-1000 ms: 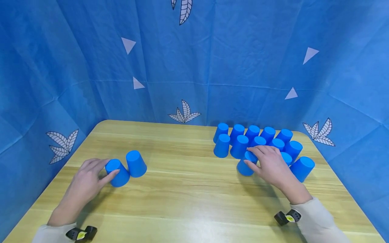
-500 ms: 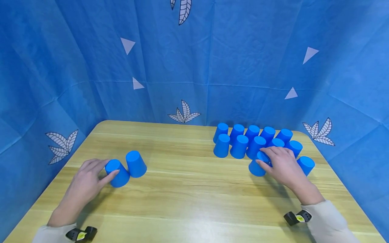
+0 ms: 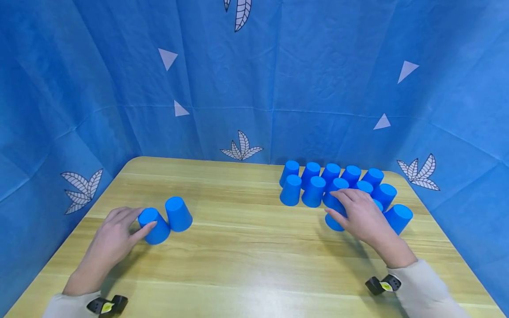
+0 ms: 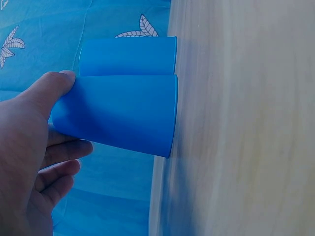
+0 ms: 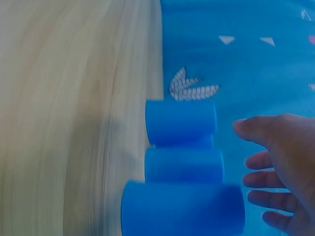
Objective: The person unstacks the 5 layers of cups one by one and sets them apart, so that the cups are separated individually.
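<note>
On the left of the table in the head view, my left hand (image 3: 113,238) grips the upper end of an upside-down blue cup (image 3: 158,230). A second blue cup (image 3: 179,215) stands upside down right beside it. The left wrist view shows the thumb on one side of the held cup (image 4: 118,115) and fingers at the other. My right hand (image 3: 359,216) is above a front-row blue cup (image 3: 333,222), partly covering it. In the right wrist view its fingers are spread, apart from the several upside-down cups there, including the largest cup (image 5: 182,209).
Several more upside-down blue cups stand close together at the back right, such as a left-end cup (image 3: 290,192) and a right front cup (image 3: 399,218). A blue curtain (image 3: 254,79) hangs behind and beside the wooden table (image 3: 238,265).
My right hand moved right with a cup into the front row, then let go and rose slightly back left. My left hand and its cups have stayed put.
</note>
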Demonstrator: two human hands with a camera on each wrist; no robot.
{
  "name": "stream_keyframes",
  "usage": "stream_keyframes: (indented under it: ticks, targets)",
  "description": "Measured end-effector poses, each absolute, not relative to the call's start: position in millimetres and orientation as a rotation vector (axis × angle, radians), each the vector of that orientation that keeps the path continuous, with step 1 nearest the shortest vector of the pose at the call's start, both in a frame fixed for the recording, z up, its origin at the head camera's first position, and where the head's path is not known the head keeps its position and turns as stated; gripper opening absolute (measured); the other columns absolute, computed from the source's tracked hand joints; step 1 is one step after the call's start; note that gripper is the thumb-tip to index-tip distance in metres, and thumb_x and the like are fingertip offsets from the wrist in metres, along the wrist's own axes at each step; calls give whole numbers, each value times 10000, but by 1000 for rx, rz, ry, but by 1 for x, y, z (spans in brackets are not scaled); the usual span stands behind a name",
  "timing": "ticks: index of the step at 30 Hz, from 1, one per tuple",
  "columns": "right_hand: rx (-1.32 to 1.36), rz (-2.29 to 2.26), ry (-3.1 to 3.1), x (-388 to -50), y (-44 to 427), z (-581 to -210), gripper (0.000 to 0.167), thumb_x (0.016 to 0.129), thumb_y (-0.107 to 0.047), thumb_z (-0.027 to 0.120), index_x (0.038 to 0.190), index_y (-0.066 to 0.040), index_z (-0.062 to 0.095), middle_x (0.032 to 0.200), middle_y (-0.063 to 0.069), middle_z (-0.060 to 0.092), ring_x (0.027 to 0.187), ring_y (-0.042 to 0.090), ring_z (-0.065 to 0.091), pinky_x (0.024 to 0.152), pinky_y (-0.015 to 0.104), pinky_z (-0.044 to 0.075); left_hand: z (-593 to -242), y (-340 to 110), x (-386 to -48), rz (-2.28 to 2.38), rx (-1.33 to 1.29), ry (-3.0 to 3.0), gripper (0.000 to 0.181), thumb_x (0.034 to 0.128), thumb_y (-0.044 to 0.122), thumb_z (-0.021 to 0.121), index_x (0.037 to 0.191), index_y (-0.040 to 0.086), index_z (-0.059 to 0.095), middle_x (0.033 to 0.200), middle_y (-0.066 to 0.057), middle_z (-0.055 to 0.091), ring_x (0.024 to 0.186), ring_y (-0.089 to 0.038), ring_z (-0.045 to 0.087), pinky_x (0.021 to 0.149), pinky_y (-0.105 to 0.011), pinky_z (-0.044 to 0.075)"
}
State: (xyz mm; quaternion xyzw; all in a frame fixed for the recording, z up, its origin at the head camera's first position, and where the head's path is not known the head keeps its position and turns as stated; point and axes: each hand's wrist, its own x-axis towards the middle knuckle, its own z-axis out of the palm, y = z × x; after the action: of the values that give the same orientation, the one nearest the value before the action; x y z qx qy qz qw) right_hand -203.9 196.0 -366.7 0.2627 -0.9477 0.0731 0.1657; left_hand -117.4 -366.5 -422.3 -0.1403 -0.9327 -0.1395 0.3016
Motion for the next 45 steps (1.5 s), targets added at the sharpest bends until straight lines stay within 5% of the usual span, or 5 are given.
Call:
stream_keyframes:
  ticks: [14,27,45]
  targets:
    - [1051,252,-2589,-208,120,-369,523,885,-374,727,1290,-60,620,1245,109,638,1176,312,573,1029,498,450,-423,-367,-118,-372,-371,-2473,484,879,349,730,1103,-76,666,986,-218,674,995,-420,553,856,-582,474]
    - [1279,141,-2548,-222,31,-369,629,927,-559,588,1353,-96,578,1316,68,600,1249,271,523,1080,463,405,-423,-368,-118,-366,-393,-2452,457,872,325,737,1093,-69,670,963,-201,675,980,-409,554,833,-575,487]
    - [1413,9,-2635,-227,-93,-363,632,968,-591,477,1438,-167,497,1400,-3,535,1304,203,471,1105,410,379,-420,-365,-116,-371,-364,-2483,455,869,326,740,1103,-58,668,984,-200,677,990,-410,557,843,-586,486]
